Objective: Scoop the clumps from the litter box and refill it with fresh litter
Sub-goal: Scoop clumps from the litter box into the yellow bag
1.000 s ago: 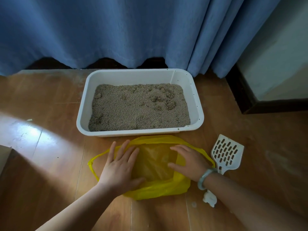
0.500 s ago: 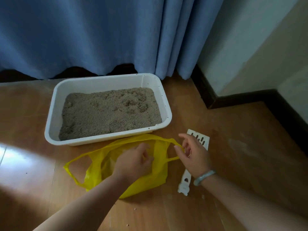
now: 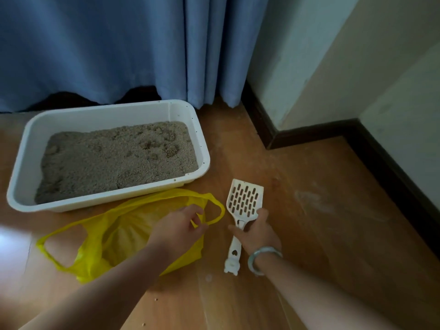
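The left hand (image 3: 177,231) pinches the yellow bag (image 3: 119,236) by its handle loop — the right hand (image 3: 258,232) grips the white scoop (image 3: 245,198).

The wooden floor (image 3: 309,234) carried a white litter box (image 3: 95,111) at ten o'clock, a yellow plastic bag (image 3: 114,239) just beside it at its six o'clock, and a white slotted scoop (image 3: 245,198) at the bag's three o'clock.

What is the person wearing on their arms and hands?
No gloves and no sleeves show: the left hand and the right hand are bare, and so are both forearms. The right wrist wears one smooth, round, pale grey-green bangle. I see no rings or watch.
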Tool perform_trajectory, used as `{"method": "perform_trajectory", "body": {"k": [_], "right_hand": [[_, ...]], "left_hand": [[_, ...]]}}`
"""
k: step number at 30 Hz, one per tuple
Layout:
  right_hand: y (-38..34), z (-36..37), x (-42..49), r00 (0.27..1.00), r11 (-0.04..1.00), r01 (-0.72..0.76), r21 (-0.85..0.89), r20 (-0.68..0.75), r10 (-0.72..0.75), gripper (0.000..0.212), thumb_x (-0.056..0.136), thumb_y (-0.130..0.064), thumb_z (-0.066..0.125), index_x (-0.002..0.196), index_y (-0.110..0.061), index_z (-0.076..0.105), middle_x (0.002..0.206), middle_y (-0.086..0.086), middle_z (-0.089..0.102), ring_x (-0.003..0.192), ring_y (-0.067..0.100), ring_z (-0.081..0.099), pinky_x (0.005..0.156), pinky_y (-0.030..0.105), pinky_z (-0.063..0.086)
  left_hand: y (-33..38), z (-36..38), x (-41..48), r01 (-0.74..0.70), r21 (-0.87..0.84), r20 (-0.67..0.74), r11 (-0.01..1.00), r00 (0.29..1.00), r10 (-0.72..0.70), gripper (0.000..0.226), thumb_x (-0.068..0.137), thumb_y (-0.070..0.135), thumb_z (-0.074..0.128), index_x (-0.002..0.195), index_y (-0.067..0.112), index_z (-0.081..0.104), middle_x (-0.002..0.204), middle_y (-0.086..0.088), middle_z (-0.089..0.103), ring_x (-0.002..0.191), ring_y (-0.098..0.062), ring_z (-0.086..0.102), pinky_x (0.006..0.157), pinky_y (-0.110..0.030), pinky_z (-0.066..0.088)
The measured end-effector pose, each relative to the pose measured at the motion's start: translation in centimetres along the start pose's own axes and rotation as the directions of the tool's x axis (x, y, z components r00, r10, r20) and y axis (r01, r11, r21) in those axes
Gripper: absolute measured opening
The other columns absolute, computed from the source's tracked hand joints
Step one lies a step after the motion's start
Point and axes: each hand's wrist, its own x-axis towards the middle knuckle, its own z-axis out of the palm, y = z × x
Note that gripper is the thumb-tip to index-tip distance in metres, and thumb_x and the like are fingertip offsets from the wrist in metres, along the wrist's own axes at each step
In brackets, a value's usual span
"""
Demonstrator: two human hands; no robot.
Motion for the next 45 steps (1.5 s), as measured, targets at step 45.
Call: {"method": "perform_trajectory", "body": {"k": [45], "right_hand": [[-24.2,6.0,1.4,0.914,0.904,0.406,-0.138,0.027,-0.406,0.028,0.086,-0.023,0.061,0.113,-0.022,0.056,0.112,-0.001,0.055,0.092,0.021,0.058,0.079,0.039,0.052]], "left_hand": [[-18.9,-17.7,3.5,0.247,0.436,-0.443,0.865,0.896,-0.032,0.105,0.066,0.072,0.061,0.147,0.016,0.024,0.151,-0.008,0.029,0.142,-0.026,0.019,0.114,-0.043,-0.010]]}}
